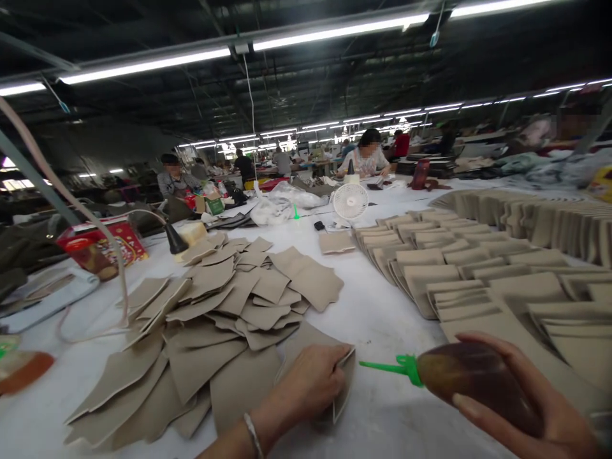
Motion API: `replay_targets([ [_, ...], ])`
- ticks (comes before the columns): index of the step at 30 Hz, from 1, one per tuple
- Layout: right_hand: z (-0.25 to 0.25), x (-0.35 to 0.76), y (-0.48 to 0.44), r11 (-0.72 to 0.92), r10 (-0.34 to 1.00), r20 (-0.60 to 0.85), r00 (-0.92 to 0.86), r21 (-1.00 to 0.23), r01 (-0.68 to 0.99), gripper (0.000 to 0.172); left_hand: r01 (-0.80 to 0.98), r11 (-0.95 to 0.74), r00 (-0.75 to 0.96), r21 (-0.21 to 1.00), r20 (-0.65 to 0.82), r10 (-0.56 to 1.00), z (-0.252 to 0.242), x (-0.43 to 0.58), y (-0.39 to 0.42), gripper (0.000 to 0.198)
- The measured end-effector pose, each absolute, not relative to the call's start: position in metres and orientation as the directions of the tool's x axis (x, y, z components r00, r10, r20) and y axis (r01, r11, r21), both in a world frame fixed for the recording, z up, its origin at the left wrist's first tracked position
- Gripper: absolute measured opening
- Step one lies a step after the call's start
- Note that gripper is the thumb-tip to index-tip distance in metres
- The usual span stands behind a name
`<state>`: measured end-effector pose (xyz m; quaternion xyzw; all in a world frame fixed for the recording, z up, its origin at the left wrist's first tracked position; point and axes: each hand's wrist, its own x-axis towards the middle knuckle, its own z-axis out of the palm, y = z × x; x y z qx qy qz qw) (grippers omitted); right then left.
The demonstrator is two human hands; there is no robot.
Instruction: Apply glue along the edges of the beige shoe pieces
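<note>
My left hand (pixel 313 377), with a bangle at the wrist, grips the edge of a taupe leather-like piece (pixel 306 336) that is partly folded over. Its light cut edge shows beside my fingers. In my right hand (pixel 549 408) lies a squeeze bottle (pixel 473 376) of dark amber liquid, tipped on its side. The bottle's thin green nozzle (pixel 382 366) points left toward the folded piece, a small gap away from it. Left of my hand spreads a loose pile of similar taupe pieces (pixel 205 338).
Rows of overlapping taupe pieces (pixel 444 255) cover the table's right side. A small white fan (pixel 350 202) and plastic bags (pixel 287 201) stand farther back. On the left are a hose (pixel 102 229), a dark cone-shaped nozzle (pixel 174 240) and a red box (pixel 127 239). A co-worker (pixel 367 156) sits across the table.
</note>
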<state>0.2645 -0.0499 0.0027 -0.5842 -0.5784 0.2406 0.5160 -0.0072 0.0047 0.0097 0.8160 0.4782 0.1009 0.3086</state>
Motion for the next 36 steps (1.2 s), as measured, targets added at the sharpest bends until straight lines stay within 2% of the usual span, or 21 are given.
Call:
replay_targets([
  [2, 0.000, 0.265, -0.043, 0.289, 0.909, 0.406, 0.098, -0.780, 0.554, 0.059, 0.708, -0.347, 0.526, 0.615, -0.132, 0.840, 0.008, -0.008, 0.006, 0.049],
  [5, -0.007, 0.267, -0.032, 0.367, 0.886, 0.464, -0.024, -0.669, 0.647, 0.058, 0.691, -0.345, 0.537, 0.635, -0.133, 0.833, 0.008, -0.010, 0.007, 0.048],
  [9, -0.008, 0.261, -0.023, 0.398, 0.853, 0.519, -0.058, -0.573, 0.716, 0.055, 0.683, -0.334, 0.532, 0.650, -0.128, 0.837, 0.010, -0.011, 0.006, 0.045],
  [16, 0.002, 0.246, -0.023, 0.426, 0.820, 0.566, -0.086, -0.504, 0.751, 0.050, 0.667, -0.335, 0.526, 0.665, -0.103, 0.844, 0.014, -0.011, 0.004, 0.037],
  [22, 0.007, 0.247, -0.024, 0.403, 0.850, 0.523, -0.063, -0.568, 0.718, 0.049, 0.754, -0.297, 0.478, 0.586, -0.181, 0.859, 0.017, -0.006, 0.002, 0.030],
  [30, -0.006, 0.257, -0.021, 0.371, 0.888, 0.453, -0.071, -0.619, 0.692, 0.048, 0.752, -0.300, 0.479, 0.587, -0.174, 0.861, 0.016, -0.005, 0.002, 0.035],
  [36, -0.010, 0.259, -0.022, 0.322, 0.897, 0.442, 0.010, -0.667, 0.672, 0.050, 0.728, -0.310, 0.487, 0.612, -0.144, 0.861, 0.011, -0.007, 0.002, 0.043],
])
